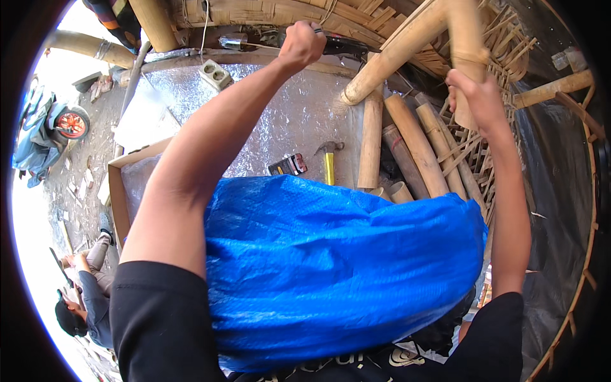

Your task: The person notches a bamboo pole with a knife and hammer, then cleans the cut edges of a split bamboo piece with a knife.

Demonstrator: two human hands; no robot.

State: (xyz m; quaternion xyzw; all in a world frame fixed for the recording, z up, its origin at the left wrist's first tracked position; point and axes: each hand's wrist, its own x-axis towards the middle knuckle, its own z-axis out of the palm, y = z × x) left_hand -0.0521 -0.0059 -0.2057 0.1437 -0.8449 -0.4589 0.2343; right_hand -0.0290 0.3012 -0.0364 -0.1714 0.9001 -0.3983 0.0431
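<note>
One blurred, seemingly rounded bamboo piece in right grip

Yours, two bare arms: one left arm, bent at the elbow, forearm slanting forward and to your right, its left grip clenched as a fist; one right arm, nearly straight, reaching forward, its right grip angled inward, fingers curled.
</note>
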